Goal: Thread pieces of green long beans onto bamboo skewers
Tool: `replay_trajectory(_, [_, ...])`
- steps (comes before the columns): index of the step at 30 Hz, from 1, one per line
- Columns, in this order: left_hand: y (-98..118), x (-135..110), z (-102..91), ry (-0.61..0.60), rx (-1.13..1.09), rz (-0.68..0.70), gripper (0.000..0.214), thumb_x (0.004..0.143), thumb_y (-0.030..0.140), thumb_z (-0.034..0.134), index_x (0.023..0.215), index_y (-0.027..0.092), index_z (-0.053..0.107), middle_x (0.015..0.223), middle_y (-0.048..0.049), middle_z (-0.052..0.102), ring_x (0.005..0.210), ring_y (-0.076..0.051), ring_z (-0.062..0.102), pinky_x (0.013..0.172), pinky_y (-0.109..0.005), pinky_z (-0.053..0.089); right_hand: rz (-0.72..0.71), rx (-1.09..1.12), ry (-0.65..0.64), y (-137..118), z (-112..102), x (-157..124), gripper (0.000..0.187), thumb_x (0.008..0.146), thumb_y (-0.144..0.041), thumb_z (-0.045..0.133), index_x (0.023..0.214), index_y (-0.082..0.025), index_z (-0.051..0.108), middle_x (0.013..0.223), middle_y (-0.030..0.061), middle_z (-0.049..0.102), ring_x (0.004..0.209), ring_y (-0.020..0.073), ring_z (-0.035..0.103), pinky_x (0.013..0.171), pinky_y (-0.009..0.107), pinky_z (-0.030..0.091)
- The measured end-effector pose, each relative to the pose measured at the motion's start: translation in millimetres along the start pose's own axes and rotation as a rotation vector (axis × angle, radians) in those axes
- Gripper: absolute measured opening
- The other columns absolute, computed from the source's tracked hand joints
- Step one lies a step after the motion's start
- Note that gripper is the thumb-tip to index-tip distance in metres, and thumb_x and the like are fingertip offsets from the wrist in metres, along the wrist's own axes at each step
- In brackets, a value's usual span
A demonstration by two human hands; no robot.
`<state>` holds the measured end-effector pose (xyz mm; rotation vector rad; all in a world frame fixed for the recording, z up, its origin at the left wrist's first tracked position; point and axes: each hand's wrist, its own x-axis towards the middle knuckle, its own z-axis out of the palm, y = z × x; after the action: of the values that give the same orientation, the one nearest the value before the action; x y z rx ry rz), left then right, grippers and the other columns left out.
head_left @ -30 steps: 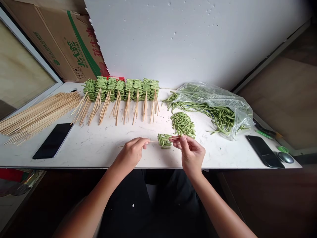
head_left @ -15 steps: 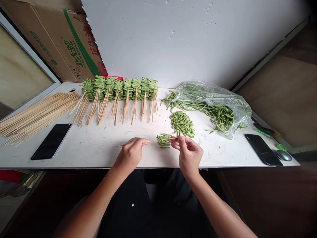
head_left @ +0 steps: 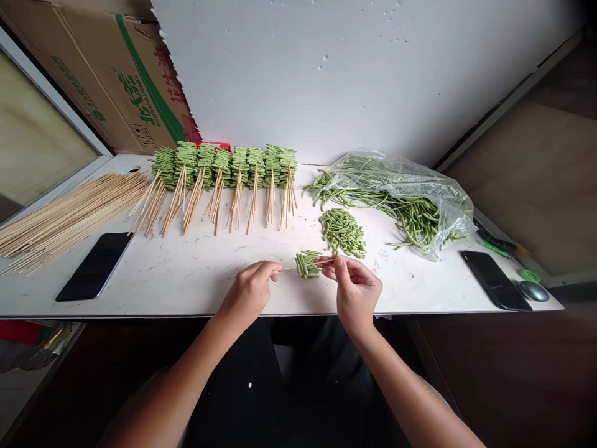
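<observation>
My left hand (head_left: 252, 289) is closed around a thin bamboo skewer (head_left: 288, 269) that lies roughly level just above the table. Several short cut green bean pieces (head_left: 306, 264) are threaded side by side on it, between my two hands. My right hand (head_left: 357, 286) pinches at the skewer's far end, with the tip of a green bean piece (head_left: 336, 252) showing above its fingertips. The rest of that piece is hidden by the fingers. Just beyond my right hand sits a loose pile of cut green beans (head_left: 342, 231).
Finished bean skewers (head_left: 240, 168) are stacked along the back, their sticks pointing forward. Loose bamboo skewers (head_left: 69, 211) and a phone (head_left: 96, 266) lie left. Long beans in a plastic bag (head_left: 410, 193), another phone (head_left: 493, 280) and a mouse-like grey object (head_left: 534, 291) are right.
My left hand has shifted slightly right along with the skewer. The threaded bean pieces look a little more spread and tilted. My right hand stays almost in place.
</observation>
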<state>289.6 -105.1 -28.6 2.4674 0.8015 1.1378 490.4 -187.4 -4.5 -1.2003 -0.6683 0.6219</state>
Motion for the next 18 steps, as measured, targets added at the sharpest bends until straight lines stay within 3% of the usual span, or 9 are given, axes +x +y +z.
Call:
replay_trajectory(4, [-2.3, -0.6, 0.9, -0.012, -0.019, -0.015, 0.046, 0.079, -0.012, 0.035, 0.096, 0.019, 0.065, 0.077, 0.0002, 0.065, 0.075, -0.014, 0.070, 0.071, -0.024, 0.060, -0.019, -0.038, -0.024, -1.2, -0.7, -1.1, 0.028, 0.088, -0.048, 0.080, 0.093, -0.020, 0.081, 0.090, 0.0086, 0.083, 0.086, 0.0277, 0.081, 0.079, 0.043, 0.069])
replay_trajectory(11, [-2.1, -1.6, 5.0, 0.085, -0.028, -0.051, 0.045, 0.078, -0.013, 0.039, 0.098, 0.019, 0.064, 0.081, -0.0009, 0.071, 0.075, -0.014, 0.073, 0.069, -0.023, 0.060, 0.039, 0.021, -0.045, 2.8, -0.8, -0.7, 0.024, 0.089, -0.042, 0.081, 0.087, -0.018, 0.079, 0.090, 0.0101, 0.083, 0.085, 0.0269, 0.082, 0.080, 0.042, 0.070])
replay_trajectory(18, [0.3, 0.4, 4.7, 0.081, -0.004, -0.040, 0.050, 0.071, -0.014, 0.035, 0.096, 0.020, 0.063, 0.076, 0.0007, 0.065, 0.073, -0.014, 0.069, 0.069, -0.024, 0.059, 0.074, 0.024, -0.036, 5.5, -0.2, -2.3, 0.029, 0.086, -0.047, 0.082, 0.088, -0.018, 0.078, 0.093, 0.0111, 0.083, 0.085, 0.0287, 0.082, 0.081, 0.046, 0.070])
